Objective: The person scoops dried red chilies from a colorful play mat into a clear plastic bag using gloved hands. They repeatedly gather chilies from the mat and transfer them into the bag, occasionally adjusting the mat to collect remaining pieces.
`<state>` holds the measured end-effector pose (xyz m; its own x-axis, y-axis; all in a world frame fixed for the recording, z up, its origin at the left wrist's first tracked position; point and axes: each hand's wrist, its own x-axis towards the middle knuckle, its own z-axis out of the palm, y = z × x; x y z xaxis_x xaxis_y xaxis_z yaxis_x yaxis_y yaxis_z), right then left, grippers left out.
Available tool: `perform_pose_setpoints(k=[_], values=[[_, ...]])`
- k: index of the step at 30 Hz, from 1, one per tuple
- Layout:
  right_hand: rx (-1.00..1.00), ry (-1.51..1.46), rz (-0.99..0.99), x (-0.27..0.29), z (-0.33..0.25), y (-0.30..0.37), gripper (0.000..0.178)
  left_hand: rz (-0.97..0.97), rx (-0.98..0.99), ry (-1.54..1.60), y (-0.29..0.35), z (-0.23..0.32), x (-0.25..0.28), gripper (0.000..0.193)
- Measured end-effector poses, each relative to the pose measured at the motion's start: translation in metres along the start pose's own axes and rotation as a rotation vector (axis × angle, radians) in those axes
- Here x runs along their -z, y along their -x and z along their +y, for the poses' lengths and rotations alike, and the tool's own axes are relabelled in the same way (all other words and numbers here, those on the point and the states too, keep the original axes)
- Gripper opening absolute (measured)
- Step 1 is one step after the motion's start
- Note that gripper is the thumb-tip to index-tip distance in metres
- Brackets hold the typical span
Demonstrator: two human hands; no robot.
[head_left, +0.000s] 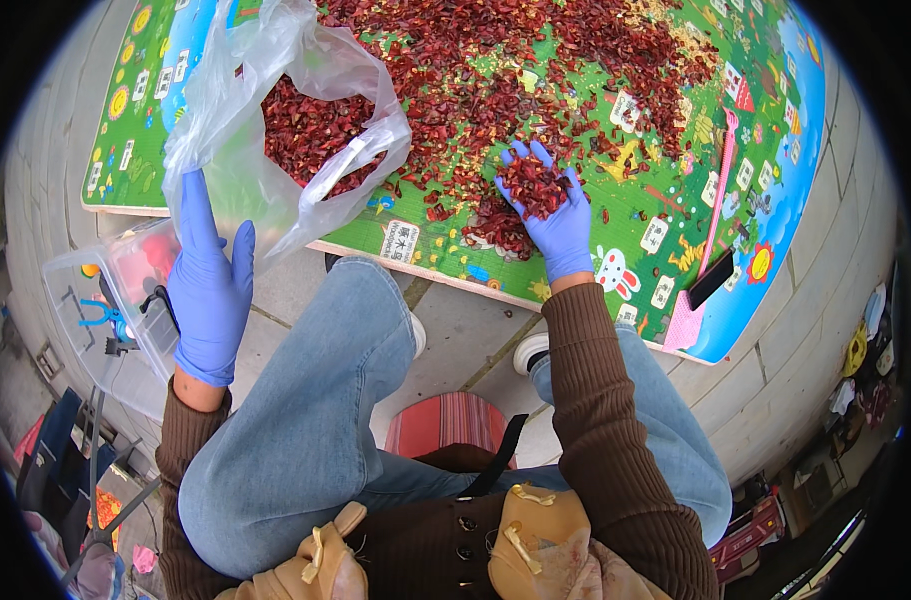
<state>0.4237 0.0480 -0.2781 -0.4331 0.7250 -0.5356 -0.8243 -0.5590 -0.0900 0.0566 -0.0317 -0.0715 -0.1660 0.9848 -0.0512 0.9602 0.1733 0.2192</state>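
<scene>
My right hand, in a blue-purple glove, is turned palm up and cupped under a heap of cut dried red chilies. It is just above the near edge of a printed mat, beside a small pile of the same pieces. My left hand, gloved alike, has its fingers stretched upward and its thumb apart. Its fingertips touch the side of a clear plastic bag; whether they press on the film is hard to see. More chili pieces show through the bag's wide mouth.
Chili pieces and pale seeds cover much of the mat. A pink fly swatter and a dark phone lie at its right. A clear plastic box with small items stands at left. Below me is a red striped stool.
</scene>
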Motion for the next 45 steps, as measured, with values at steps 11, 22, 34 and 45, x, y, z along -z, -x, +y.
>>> perform_pose_setpoints(k=[11,22,34,45], values=[[-0.067,0.077,-0.313,-0.136,-0.018,-0.028,0.062,-0.027,0.047,0.063,-0.007,0.003,0.003,0.085],[0.018,1.645,-0.425,-0.248,0.066,-0.094,0.052,0.045,0.022,0.068,-0.012,0.005,0.005,0.088],[0.350,2.253,0.732,-0.011,-0.051,-0.076,0.080,-0.092,0.185,0.061,-0.013,-0.011,0.007,0.088],[0.503,2.638,-0.302,-0.081,0.098,-0.119,0.067,-0.071,0.141,-0.025,-0.012,-0.020,0.001,0.086]])
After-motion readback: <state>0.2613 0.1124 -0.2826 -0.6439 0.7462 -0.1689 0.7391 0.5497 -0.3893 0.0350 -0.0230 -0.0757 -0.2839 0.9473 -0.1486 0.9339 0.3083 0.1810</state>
